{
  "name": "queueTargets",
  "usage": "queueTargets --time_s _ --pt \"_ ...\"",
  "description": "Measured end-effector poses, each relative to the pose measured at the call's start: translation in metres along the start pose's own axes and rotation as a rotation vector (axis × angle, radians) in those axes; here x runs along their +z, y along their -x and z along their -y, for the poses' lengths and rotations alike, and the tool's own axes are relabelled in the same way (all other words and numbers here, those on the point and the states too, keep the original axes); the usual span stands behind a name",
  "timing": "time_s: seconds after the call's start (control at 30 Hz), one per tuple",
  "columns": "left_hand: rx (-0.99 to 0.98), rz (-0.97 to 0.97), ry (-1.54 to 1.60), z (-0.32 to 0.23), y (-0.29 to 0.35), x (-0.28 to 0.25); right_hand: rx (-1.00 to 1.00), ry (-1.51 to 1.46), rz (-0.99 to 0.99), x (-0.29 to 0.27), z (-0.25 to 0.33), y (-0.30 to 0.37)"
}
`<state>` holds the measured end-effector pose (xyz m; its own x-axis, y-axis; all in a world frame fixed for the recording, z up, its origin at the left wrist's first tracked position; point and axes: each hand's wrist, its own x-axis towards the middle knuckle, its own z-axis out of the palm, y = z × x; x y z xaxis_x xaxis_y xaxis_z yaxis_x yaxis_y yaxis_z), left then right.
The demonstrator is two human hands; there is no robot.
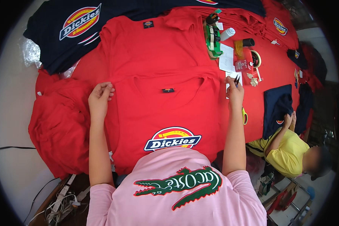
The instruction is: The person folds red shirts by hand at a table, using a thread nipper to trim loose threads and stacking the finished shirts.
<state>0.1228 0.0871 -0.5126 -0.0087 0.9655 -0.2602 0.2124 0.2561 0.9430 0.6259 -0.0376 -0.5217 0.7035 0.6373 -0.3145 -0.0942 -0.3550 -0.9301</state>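
A red T-shirt (165, 109) with a printed logo lies spread in front of me, neck opening facing away. My left hand (101, 100) is closed at its left shoulder, thumb and fingers pinching the fabric edge. My right hand (235, 92) is closed just beyond the right shoulder, holding a small dark pointed tool (236, 80) that looks like thread snips. Whether its fingers also touch the shirt cannot be made out. Another red shirt (150, 49) lies flat beyond the first one. Yellow-handled scissors (245, 116) lie beside my right forearm, partly hidden.
A crumpled red garment heap (60, 128) is at left, a navy shirt (64, 41) at far left. A green tape dispenser (213, 41), white bottle (228, 34), paper sheet (226, 57) and tape roll (255, 59) stand right. A co-worker in yellow (290, 154) handles navy fabric (277, 105).
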Motion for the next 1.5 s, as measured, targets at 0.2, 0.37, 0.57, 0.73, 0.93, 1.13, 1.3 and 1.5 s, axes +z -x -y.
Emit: queueTargets --time_s 0.2,0.37,0.57,0.73,0.93,1.13,1.3,1.5 --pt "0.138 -0.110 -0.013 -0.006 0.017 0.028 0.222 0.219 0.136 0.009 0.022 0.026" --pt "0.240 -0.209 -0.581 -0.032 0.050 0.063 0.492 0.058 0.372 0.028 0.044 0.035" --pt "0.303 -0.301 -0.649 -0.018 0.047 0.059 0.428 -0.334 0.177 0.058 0.050 0.037" --pt "0.488 -0.258 -0.488 -0.039 0.044 0.084 0.409 -0.370 0.288 0.027 0.012 0.015" --pt "0.089 0.556 0.346 -0.032 0.054 0.232 0.453 -0.335 0.286 0.035 0.009 0.009" --pt "0.052 0.221 0.178 -0.030 0.021 0.308 0.341 -0.241 0.152 0.047 0.010 0.017" --pt "-0.053 0.218 0.341 -0.026 0.017 0.305 0.205 -0.301 -0.072 0.066 -0.001 0.022" --pt "-0.130 0.485 0.359 -0.034 0.005 0.277 0.209 -0.030 0.230 0.014 0.010 0.022"
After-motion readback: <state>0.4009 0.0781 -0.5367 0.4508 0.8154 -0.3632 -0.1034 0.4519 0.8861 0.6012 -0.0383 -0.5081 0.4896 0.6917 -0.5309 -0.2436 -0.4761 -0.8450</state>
